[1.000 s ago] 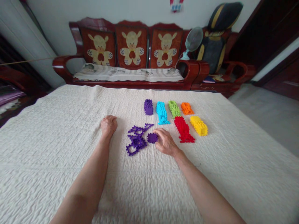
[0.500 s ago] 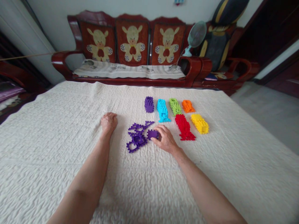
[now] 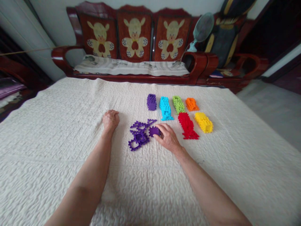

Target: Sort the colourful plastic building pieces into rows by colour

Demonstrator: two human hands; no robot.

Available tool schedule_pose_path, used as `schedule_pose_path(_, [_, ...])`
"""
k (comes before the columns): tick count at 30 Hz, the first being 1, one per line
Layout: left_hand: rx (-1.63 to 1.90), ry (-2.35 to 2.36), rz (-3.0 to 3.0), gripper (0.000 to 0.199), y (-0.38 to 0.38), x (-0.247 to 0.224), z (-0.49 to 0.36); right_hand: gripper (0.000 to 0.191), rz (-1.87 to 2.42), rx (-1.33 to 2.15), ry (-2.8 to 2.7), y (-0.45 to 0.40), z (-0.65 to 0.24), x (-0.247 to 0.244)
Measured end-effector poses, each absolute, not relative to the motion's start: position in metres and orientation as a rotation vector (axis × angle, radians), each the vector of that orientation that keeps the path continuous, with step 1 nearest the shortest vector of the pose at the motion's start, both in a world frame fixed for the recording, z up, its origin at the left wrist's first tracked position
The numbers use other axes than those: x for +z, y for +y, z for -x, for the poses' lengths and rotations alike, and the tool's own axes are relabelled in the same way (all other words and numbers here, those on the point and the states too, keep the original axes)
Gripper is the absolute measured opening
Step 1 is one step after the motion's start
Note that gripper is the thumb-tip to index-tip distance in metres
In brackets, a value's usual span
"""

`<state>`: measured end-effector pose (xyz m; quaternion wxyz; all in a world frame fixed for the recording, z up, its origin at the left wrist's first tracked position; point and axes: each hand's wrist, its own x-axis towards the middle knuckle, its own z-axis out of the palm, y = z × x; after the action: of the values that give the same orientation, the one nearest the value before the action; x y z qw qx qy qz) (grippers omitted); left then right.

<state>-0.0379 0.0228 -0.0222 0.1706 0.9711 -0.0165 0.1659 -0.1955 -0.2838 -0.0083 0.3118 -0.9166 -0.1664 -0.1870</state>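
Observation:
My right hand (image 3: 168, 137) has its thumb and fingers closed on the edges of a purple square building tile (image 3: 154, 131) with toothed sides. Just left of that tile lies a loose pile of purple interlocking pieces (image 3: 139, 137), some of them open frames and triangles. My left hand (image 3: 111, 120) rests on the cloth left of the pile, apart from it, with its fingers curled in. No object shows in it, though the underside is hidden. Beyond the right hand stands a block of stacked purple pieces (image 3: 151, 102).
Stacked pieces in light blue (image 3: 165, 108), green (image 3: 178, 104), orange (image 3: 192, 104), red (image 3: 187, 126) and yellow (image 3: 203, 122) lie to the right. A cream quilted cover (image 3: 145, 185) spreads beneath everything. Behind are a wooden sofa (image 3: 131, 79) and a fan (image 3: 203, 27).
The camera view has shifted slightly, so the scene sits a little higher. My right hand keeps its grip on the purple tile, which has moved slightly away from me. My left hand stays in place.

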Motion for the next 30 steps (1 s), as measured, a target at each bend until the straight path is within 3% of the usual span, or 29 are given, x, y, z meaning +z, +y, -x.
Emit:
schedule_pose_path(6, [0.467,-0.070,-2.761,0.037,0.023,-0.021,0.039,0.042,2.403,-0.520,-0.409,-0.284,0.194,-0.013])
schedule_pose_path(12, [0.467,-0.080,-2.757,0.037,0.023,-0.020,0.038,0.015,2.277,-0.639,-0.373,-0.286,0.189,-0.013])
schedule_pose_path(17, [0.453,-0.058,-2.756,0.037,0.022,-0.018,0.040,0.006,2.233,-0.613,-0.379,-0.285,0.191,-0.008])
schedule_pose_path(26, [0.452,-0.052,-2.752,0.037,0.023,-0.022,0.037,0.010,2.078,-0.801,-0.120,-0.295,0.190,0.002])
schedule_pose_path(30, [0.447,-0.036,-2.758,0.037,0.023,-0.023,0.037,0.016,2.077,-0.548,-0.115,-0.300,0.194,0.001])
